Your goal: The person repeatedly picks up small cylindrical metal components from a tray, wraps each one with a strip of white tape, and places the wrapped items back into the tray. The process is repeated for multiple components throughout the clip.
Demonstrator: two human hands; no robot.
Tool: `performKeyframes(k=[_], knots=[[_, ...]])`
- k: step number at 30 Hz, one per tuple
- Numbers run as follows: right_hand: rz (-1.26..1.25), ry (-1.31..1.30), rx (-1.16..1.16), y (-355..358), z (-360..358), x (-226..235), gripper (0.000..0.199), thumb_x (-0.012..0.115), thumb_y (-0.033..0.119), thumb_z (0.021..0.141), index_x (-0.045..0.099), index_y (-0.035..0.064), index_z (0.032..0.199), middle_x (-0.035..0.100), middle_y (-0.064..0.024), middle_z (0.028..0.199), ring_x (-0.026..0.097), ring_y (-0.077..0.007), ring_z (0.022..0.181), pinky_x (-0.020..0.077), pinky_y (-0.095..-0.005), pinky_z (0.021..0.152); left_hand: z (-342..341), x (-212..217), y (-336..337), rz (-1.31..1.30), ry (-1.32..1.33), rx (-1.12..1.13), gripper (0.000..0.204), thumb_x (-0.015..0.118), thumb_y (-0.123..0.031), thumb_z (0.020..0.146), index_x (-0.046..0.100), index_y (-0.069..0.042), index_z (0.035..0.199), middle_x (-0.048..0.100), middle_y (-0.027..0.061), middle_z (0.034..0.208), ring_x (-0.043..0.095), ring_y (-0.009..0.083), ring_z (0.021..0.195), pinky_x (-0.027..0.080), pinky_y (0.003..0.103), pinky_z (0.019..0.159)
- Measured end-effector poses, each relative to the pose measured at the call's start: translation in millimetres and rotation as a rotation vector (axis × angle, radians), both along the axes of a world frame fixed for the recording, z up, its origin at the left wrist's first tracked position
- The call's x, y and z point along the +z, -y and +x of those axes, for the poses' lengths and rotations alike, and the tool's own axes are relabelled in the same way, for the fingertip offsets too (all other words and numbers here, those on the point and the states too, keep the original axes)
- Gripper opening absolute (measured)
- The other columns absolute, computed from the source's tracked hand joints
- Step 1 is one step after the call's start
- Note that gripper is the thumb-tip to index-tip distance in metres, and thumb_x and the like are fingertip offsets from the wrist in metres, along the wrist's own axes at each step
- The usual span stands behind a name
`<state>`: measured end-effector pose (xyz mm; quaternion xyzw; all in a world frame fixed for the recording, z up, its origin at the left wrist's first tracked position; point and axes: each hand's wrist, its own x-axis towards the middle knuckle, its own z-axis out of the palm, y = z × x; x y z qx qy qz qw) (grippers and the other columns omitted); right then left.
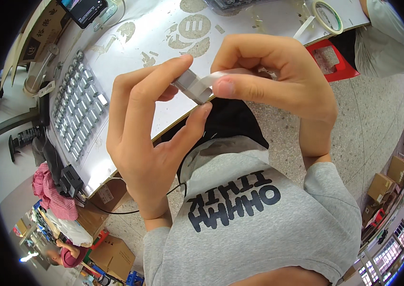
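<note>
My left hand (141, 128) grips a small grey rectangular block (191, 86) by its ends, between the fingertips above and the thumb below. A whitish translucent strip of tape (217, 75) lies across the block's right part. Its other end runs into my right hand (283, 81), where the thumb is pressed against the curled fingers. The part of the strip inside those fingers is hidden. Both hands are raised over the near edge of the white table (159, 112).
On the table's left stands a clear tray (80, 102) with rows of silvery pieces. A tape roll (327, 17) lies at the far right, above a red piece (349, 70). A phone (83, 12) is at the far left. Cardboard boxes (111, 257) and another person (68, 252) appear lower left.
</note>
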<state>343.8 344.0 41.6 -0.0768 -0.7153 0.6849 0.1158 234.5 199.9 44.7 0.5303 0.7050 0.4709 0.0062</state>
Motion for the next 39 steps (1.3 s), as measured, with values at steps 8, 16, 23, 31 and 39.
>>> performKeyframes(k=[8, 16, 23, 31, 39], knots=[[0.118, -0.049, -0.051, 5, -3, -1, 0.010, 0.060, 0.010, 0.079, 0.056, 0.0014, 0.076, 0.050, 0.0039, 0.062, 0.041, 0.0003, 0.056, 0.0268, -0.0158, 0.047, -4, 5, 3, -0.055, -0.226, 0.048, 0.039, 0.062, 0.001, 0.058, 0.061, -0.004, 0.096, 0.055, 0.0074, 0.087, 0.050, 0.0182, 0.073, 0.042, 0.028, 0.067], [0.288, -0.195, -0.144, 18, -2, 2, 0.005, 0.060, 0.001, 0.076, 0.056, -0.0009, 0.074, 0.051, 0.0004, 0.063, 0.044, -0.0030, 0.055, 0.0323, -0.0173, 0.047, -5, -2, -5, -0.083, -0.325, 0.048, 0.036, 0.069, -0.007, 0.057, 0.059, -0.003, 0.092, 0.052, 0.0072, 0.081, 0.051, 0.0206, 0.073, 0.041, 0.029, 0.066], [0.309, -0.244, -0.102, 18, -1, 0, 0.004, 0.060, -0.002, 0.075, 0.056, -0.0025, 0.073, 0.052, -0.0013, 0.066, 0.046, -0.0048, 0.056, 0.0349, -0.0178, 0.048, -5, -5, -4, -0.094, -0.335, 0.029, 0.038, 0.071, -0.009, 0.054, 0.058, -0.003, 0.089, 0.051, 0.0064, 0.081, 0.051, 0.0221, 0.076, 0.041, 0.030, 0.065], [0.249, -0.138, -0.167, 17, 1, 0, 0.006, 0.058, 0.002, 0.075, 0.055, -0.0008, 0.071, 0.048, 0.0021, 0.061, 0.040, -0.0023, 0.054, 0.0297, -0.0167, 0.047, -7, -5, 1, -0.106, -0.311, 0.045, 0.034, 0.065, 0.000, 0.054, 0.061, -0.003, 0.087, 0.052, 0.0054, 0.078, 0.053, 0.0173, 0.071, 0.044, 0.028, 0.064], [0.156, -0.111, -0.186, 19, -1, -4, 0.007, 0.058, 0.003, 0.075, 0.055, 0.0004, 0.069, 0.048, 0.0040, 0.062, 0.038, -0.0014, 0.055, 0.0289, -0.0164, 0.047, -7, -8, 7, -0.049, -0.251, 0.071, 0.036, 0.065, -0.001, 0.052, 0.063, -0.004, 0.088, 0.053, 0.0055, 0.078, 0.053, 0.0162, 0.070, 0.043, 0.026, 0.065]])
